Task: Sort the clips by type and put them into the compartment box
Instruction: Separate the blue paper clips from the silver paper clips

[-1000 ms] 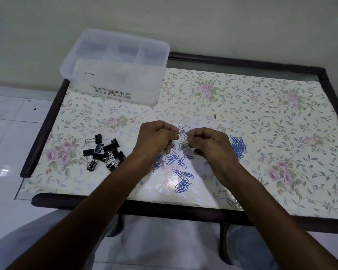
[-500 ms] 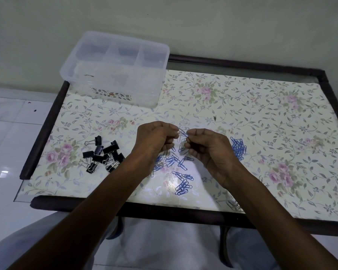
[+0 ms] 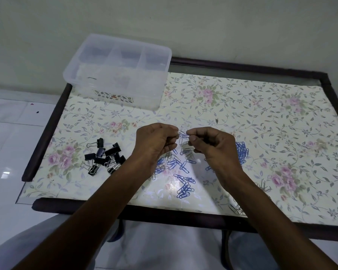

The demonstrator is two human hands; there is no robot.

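My left hand (image 3: 156, 142) and my right hand (image 3: 211, 146) are raised over the table's middle, fingertips facing each other. Both pinch a small tangle of paper clips (image 3: 182, 134) between them. Beneath the hands, blue and silver paper clips (image 3: 180, 166) lie scattered, with a tight blue heap (image 3: 242, 152) to the right of my right hand. Several black binder clips (image 3: 103, 157) are piled to the left. The clear plastic compartment box (image 3: 117, 75) stands at the far left corner, its dividers visible; I cannot tell what lies in it.
The table (image 3: 261, 117) has a floral top and a dark frame. A few silver paper clips (image 3: 263, 187) lie near my right forearm, more at the front edge (image 3: 238, 208). White floor tiles (image 3: 12, 137) spread out to the left.
Both hands stay almost in place, still pinching the tangled clips. The fingers have shifted slightly as they work at the tangle.
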